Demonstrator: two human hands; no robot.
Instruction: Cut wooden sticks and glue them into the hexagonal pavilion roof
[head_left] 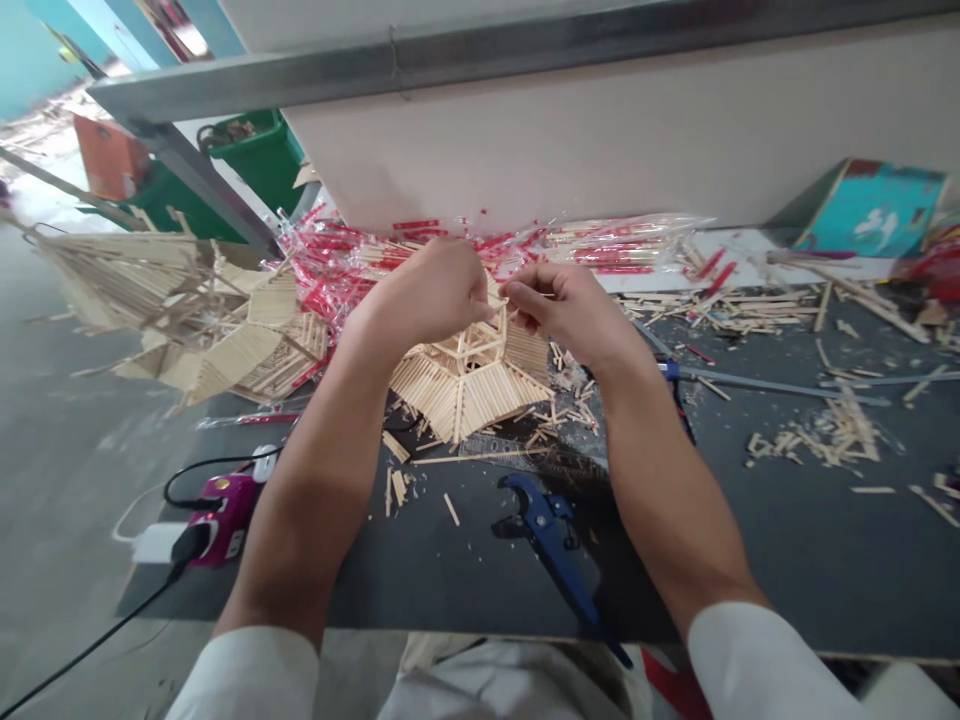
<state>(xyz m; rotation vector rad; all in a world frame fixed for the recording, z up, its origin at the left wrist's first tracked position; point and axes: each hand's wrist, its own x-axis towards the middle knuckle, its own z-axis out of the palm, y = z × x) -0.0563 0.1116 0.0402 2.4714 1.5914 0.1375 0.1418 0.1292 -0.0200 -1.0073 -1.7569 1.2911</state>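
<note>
A roof-like model (pixel 487 395) built of thin wooden sticks rests on the dark tabletop in front of me, its panels sloping out from an open frame at the top. Over its upper left side is my left hand (pixel 446 285), fingers curled in and mostly hidden behind the back of the hand; what they grip does not show. My right hand (pixel 574 310) pinches thumb and forefinger at the top of the frame, on what looks like a thin wooden stick. Both hands nearly meet there. Below the model lie a clear ruler (pixel 495 450) and a blue pipe cutter (pixel 555 545).
Plastic-wrapped stick bundles (pixel 600 245) line the wall. A larger stick model (pixel 232 330) stands at left, near a magenta power strip (pixel 225 515). Stick offcuts (pixel 817 435) and a glue gun (pixel 677 395) lie right. A teal box (pixel 870 210) leans behind.
</note>
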